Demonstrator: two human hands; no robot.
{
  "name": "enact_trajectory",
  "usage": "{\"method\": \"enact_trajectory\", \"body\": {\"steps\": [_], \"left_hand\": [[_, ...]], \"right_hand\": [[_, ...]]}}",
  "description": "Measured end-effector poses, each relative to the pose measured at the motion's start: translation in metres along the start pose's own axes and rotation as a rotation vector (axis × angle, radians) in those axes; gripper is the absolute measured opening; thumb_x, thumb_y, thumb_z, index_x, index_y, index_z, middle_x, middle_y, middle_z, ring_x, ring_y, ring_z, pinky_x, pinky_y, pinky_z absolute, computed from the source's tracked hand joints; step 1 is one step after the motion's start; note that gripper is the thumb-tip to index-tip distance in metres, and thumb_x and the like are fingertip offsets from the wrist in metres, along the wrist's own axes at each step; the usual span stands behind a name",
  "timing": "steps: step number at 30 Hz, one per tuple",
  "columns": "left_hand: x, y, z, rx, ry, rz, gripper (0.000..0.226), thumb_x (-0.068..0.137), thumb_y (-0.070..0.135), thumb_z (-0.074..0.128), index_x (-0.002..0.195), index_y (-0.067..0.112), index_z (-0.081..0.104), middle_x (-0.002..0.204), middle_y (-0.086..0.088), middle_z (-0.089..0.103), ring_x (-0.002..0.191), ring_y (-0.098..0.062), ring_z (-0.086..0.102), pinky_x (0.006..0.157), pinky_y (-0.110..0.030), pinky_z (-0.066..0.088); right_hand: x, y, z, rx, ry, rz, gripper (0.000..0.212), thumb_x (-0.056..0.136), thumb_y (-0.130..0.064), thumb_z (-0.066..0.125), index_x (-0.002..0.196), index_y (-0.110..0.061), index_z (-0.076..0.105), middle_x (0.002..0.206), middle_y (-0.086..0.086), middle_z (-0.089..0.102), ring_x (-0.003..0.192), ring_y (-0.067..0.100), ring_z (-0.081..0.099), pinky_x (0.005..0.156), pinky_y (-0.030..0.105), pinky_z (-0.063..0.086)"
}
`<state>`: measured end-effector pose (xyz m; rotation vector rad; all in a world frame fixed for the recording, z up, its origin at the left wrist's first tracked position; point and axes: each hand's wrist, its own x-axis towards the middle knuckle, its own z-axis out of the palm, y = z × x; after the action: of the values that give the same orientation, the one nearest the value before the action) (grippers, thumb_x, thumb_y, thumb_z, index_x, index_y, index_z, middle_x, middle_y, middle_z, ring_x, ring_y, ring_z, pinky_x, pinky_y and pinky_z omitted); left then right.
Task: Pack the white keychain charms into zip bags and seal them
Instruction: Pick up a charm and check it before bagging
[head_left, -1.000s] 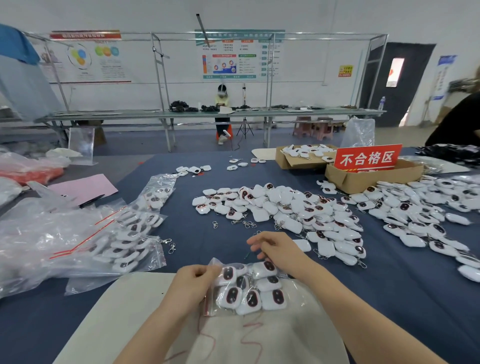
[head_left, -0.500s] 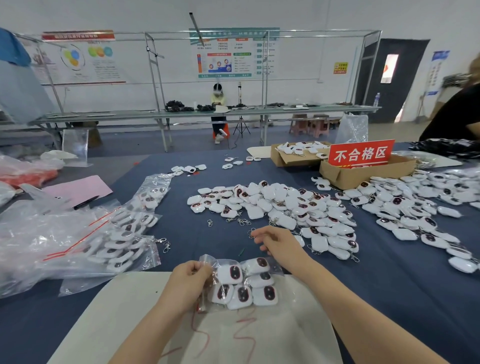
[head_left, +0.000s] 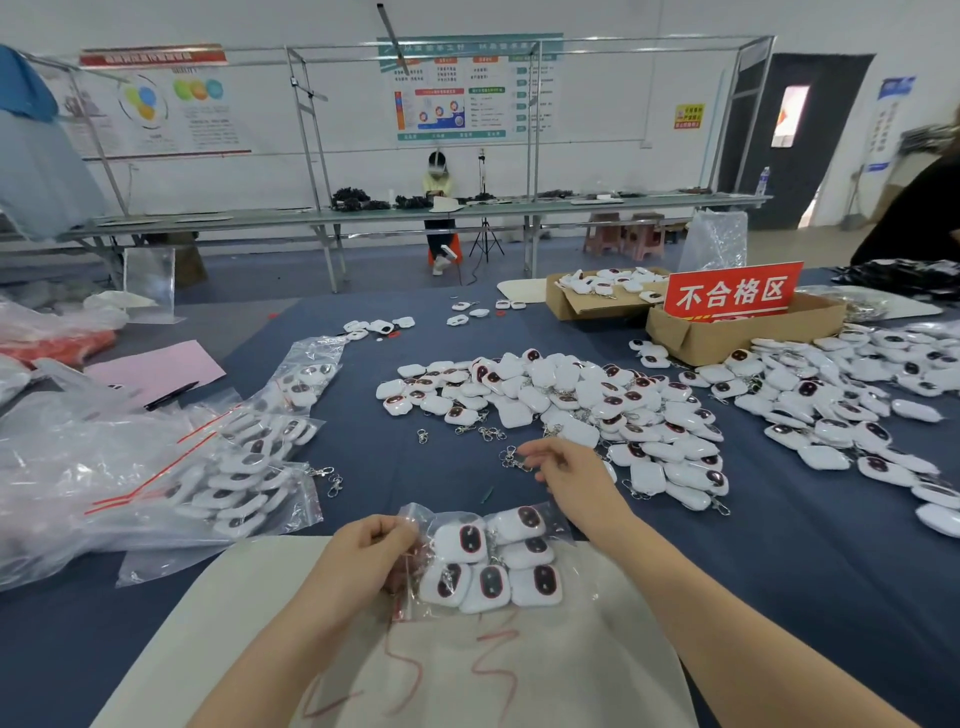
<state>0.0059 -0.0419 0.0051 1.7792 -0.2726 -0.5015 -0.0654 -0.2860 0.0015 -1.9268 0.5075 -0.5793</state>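
A clear zip bag (head_left: 558, 530) with several white keychain charms (head_left: 491, 566) inside lies on a white sheet (head_left: 571, 670) in front of me. My left hand (head_left: 371, 558) pinches the bag's red-striped mouth at its left end. Beyond the bag, my right hand (head_left: 569, 480) hovers over the blue table with its fingers loosely curled. Its fingertips are beside a loose metal clasp (head_left: 511, 460), and I see nothing gripped. A big heap of loose white charms (head_left: 561, 402) spreads just past the right hand.
Filled zip bags (head_left: 244, 467) and crumpled plastic lie to the left, with a pink sheet (head_left: 156, 366) and a pen (head_left: 171, 396) behind them. A second heap of charms (head_left: 857, 400) lies at the right. Two cardboard boxes (head_left: 727, 335) and a red sign (head_left: 732, 292) stand behind it.
My right hand has drawn away from the bag, up toward the heap and the loose clasp. The left hand keeps its pinch on the bag's mouth.
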Motion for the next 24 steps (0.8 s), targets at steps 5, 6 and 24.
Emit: {"method": "enact_trajectory", "body": {"steps": [5, 6, 24], "left_hand": [[0.007, -0.004, -0.005, -0.194, 0.114, 0.039, 0.014, 0.104, 0.009, 0.054, 0.102, 0.000, 0.065, 0.073, -0.008, 0.069, 0.055, -0.017, 0.061, 0.047, -0.024, 0.052], [0.012, -0.006, -0.007, -0.221, 0.139, 0.047, 0.013, 0.104, 0.008, 0.053, 0.103, 0.001, 0.064, 0.075, -0.010, 0.068, 0.057, -0.018, 0.061, 0.046, -0.025, 0.053], [0.134, 0.005, 0.026, -0.354, 0.182, 0.190, 0.020, 0.104, 0.005, 0.047, 0.101, 0.012, 0.065, 0.074, 0.001, 0.069, 0.060, -0.008, 0.065, 0.056, -0.021, 0.055]], "right_hand": [[0.003, 0.007, -0.001, -0.129, 0.039, -0.067, 0.047, 0.098, 0.000, 0.041, 0.093, -0.041, 0.064, 0.102, -0.022, 0.066, 0.097, -0.013, 0.058, 0.076, 0.002, 0.040], [0.005, 0.008, -0.002, -0.177, 0.051, -0.090, 0.044, 0.097, -0.001, 0.042, 0.097, -0.039, 0.065, 0.106, -0.018, 0.065, 0.101, -0.007, 0.058, 0.079, 0.004, 0.040], [0.051, 0.033, -0.001, -0.701, 0.229, 0.023, 0.050, 0.098, -0.031, 0.054, 0.147, -0.021, 0.045, 0.147, 0.013, 0.041, 0.128, 0.034, 0.041, 0.108, 0.043, 0.031]]}}
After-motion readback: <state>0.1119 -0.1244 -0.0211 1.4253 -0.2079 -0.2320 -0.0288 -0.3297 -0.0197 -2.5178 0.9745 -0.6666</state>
